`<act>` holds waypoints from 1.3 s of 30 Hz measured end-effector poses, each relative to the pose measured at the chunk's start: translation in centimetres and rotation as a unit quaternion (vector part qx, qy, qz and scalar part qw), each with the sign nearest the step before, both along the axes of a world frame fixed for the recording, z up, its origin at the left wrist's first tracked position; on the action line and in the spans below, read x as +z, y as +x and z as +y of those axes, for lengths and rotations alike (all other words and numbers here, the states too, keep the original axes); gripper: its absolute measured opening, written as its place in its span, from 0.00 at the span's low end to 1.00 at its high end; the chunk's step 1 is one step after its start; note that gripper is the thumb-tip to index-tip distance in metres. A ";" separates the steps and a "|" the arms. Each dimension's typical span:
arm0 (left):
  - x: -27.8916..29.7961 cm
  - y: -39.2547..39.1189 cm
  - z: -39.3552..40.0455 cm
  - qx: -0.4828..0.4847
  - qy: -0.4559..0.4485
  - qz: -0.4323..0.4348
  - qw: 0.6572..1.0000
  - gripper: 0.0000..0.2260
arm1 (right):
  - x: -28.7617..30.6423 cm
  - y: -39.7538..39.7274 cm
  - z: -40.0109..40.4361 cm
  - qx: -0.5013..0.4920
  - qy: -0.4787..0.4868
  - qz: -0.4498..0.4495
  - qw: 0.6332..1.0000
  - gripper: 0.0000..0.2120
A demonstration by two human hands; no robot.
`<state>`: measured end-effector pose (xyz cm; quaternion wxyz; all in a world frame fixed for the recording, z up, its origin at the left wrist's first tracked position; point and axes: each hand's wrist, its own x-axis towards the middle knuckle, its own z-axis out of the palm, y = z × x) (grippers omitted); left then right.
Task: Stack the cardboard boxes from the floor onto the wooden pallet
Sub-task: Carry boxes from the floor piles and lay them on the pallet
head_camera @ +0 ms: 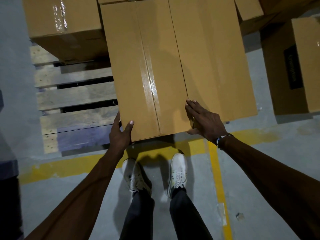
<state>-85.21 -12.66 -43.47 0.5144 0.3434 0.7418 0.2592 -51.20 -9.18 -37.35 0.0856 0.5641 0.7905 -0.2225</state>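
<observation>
Head view looks straight down at two bare hands on a big cardboard box (155, 66) in the middle of the frame. The left hand (121, 132) grips the box's near left corner, with the thumb on top and the fingers curled round the side edge. The right hand (202, 118) lies flat on the near right part of the box, fingers straight and close together, thumb along the near edge. It presses and does not pinch. A bead bracelet (222, 139) sits on the right wrist.

A strip of shiny clear tape (149, 80) runs down the seam on top of the box. The box's left side hangs over the wooden pallet (74, 94), which fills the left middle of the frame with its bare slats. I cannot tell if the box rests on the pallet or is held just above it.

Another cardboard box (62, 28) stands on the pallet at the upper left, touching the big box's left side. At the right edge of the frame a box with a dark label (294, 66) stands on the grey floor (242, 170). More boxes (249, 9) crowd the upper right.

Below the hands, two white shoes (178, 172) stand on the floor by a yellow painted line (69, 167), with dark trousers (138, 219) above them at the bottom of the frame.
</observation>
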 end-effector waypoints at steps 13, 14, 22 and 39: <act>0.4 1.1 -0.4 -0.009 -0.011 -0.002 1.000 0.38 | 0.1 0.9 -0.3 -0.007 0.004 -0.002 1.000 0.53; 0.2 0.8 -0.3 -0.010 -0.016 -0.006 1.000 0.39 | 0.1 0.7 -0.4 -0.009 0.006 -0.001 1.000 0.54; 0.8 0.9 0.7 -0.006 -0.052 -0.069 0.996 0.40 | -0.3 -1.4 0.2 -0.023 -0.018 -0.040 0.999 0.61; 1.4 2.1 1.1 -0.035 -0.020 0.014 0.999 0.44 | -1.8 -1.9 0.2 -0.040 -0.008 -0.028 0.999 0.69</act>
